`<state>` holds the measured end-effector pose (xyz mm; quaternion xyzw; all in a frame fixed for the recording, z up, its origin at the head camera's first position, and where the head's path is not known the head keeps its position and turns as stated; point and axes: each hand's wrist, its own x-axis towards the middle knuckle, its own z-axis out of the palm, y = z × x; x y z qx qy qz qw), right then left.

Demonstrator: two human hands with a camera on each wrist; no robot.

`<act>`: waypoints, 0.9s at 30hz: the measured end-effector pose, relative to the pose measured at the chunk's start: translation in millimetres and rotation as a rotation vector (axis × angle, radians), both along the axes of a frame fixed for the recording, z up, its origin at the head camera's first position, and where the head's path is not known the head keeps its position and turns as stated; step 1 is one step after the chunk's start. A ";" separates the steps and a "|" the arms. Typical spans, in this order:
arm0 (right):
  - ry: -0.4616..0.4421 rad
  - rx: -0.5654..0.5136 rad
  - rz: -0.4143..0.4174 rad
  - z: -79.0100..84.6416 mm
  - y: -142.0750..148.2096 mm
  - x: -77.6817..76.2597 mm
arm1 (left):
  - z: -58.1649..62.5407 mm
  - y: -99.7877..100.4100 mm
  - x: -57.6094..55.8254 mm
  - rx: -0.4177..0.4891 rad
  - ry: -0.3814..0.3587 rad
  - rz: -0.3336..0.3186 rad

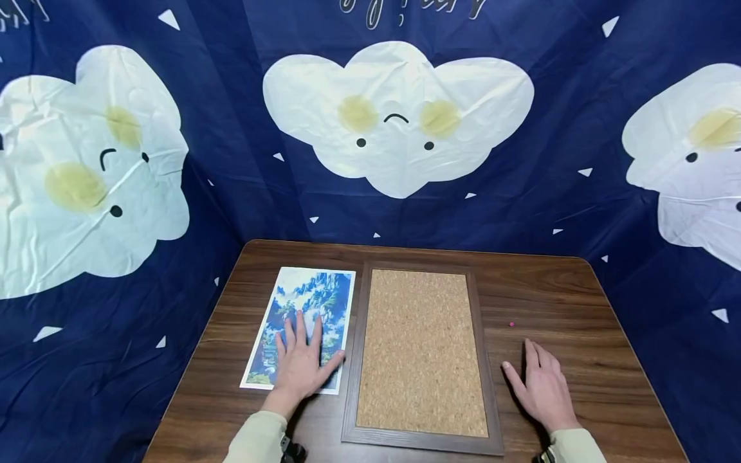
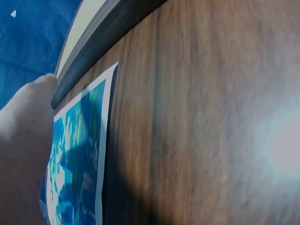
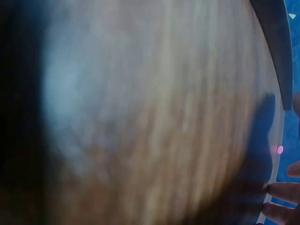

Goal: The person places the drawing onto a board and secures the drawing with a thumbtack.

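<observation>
Blue cloth (image 1: 405, 218) backs the table (image 1: 550, 296). Left hand (image 1: 300, 365) spreads over the print (image 1: 315, 294) near the left edge; right hand (image 1: 543, 389), seemingly empty, rests toward the right edge. Likely light, bendy paper: hold its corners.

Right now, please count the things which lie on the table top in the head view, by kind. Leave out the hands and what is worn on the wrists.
Printed picture, under the left hand: 1
Framed cork board: 1
Small pink object, too small to identify: 1
Total: 3
</observation>
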<state>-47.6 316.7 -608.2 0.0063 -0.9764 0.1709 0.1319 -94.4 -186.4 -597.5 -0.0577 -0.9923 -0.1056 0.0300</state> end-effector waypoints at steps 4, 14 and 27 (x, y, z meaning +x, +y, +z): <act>0.032 -0.014 0.001 -1.6 3.7 -3.5 | 0.6 -11.0 -2.7 0.009 0.001 0.066; 0.025 -0.033 -0.012 1.5 12.4 -16.1 | 1.5 -44.7 -11.1 0.090 -0.085 0.265; -0.040 -0.037 -0.054 2.2 19.2 -24.2 | 11.9 -64.9 -18.0 0.115 -0.185 0.429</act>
